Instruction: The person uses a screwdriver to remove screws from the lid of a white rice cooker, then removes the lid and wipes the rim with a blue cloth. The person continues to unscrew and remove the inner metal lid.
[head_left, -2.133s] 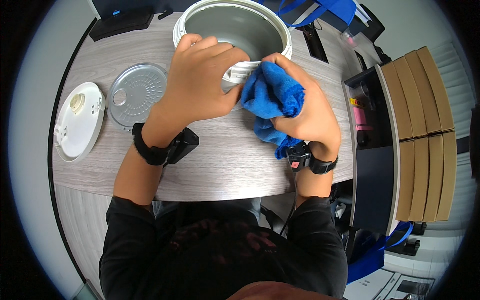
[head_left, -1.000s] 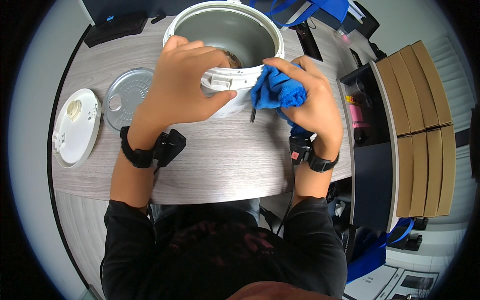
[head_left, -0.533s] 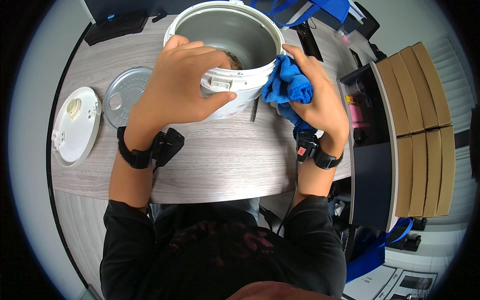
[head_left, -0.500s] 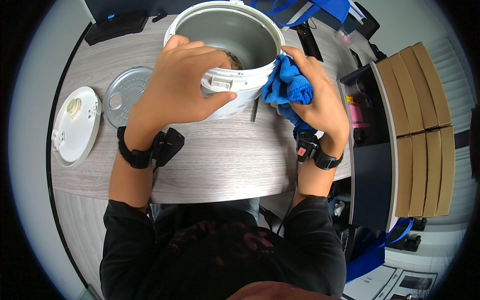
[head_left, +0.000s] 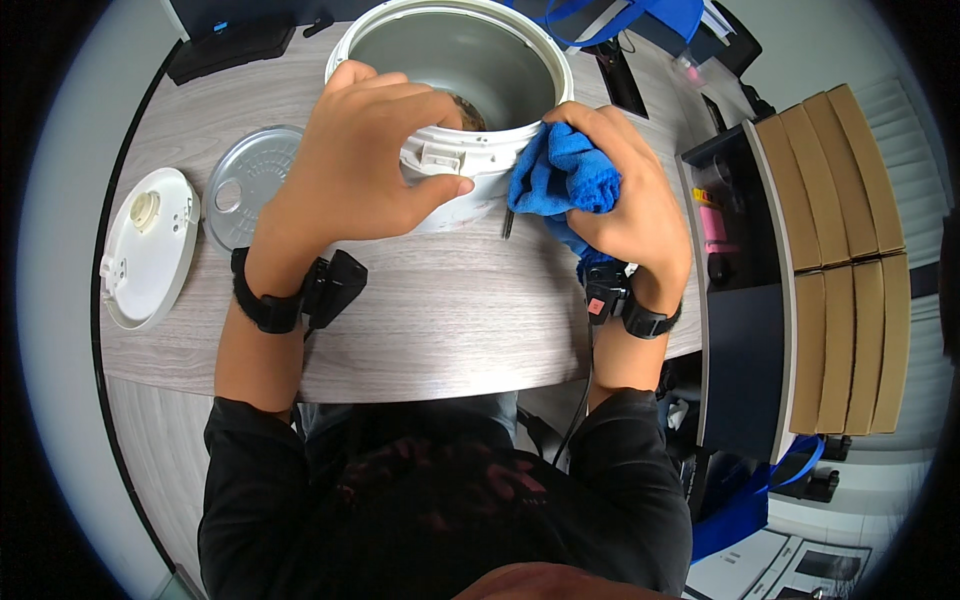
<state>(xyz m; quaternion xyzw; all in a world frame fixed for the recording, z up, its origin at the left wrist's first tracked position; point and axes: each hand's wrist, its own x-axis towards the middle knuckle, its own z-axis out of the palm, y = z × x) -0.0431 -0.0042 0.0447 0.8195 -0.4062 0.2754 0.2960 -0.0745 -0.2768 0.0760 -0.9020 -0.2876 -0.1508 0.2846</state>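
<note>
A white rice cooker body (head_left: 490, 150) with a grey inside stands uncovered at the far middle of the table, a dark brownish patch showing at its bottom. My left hand (head_left: 350, 165) grips its near left rim, fingers over the edge and thumb in front beside the latch. My right hand (head_left: 640, 195) is closed round a blue cloth (head_left: 555, 175) and presses it to the rim's near right side. A perforated silver disc (head_left: 255, 165) lies left of the cooker, partly behind my left hand. Farther left, a white lid (head_left: 165, 265) rests with its inner side up.
A thin black pen-like stick (head_left: 508, 224) lies by the cooker's near side. A black case (head_left: 230, 52) is at the back left. Blue bag straps (head_left: 600, 35) hang behind. On the right, a dark shelf unit (head_left: 745, 340) borders the table, with cardboard boxes (head_left: 850, 200) beyond.
My right hand has slid the blue cloth a little left along the cooker's rim. My left hand keeps its hold on the rim.
</note>
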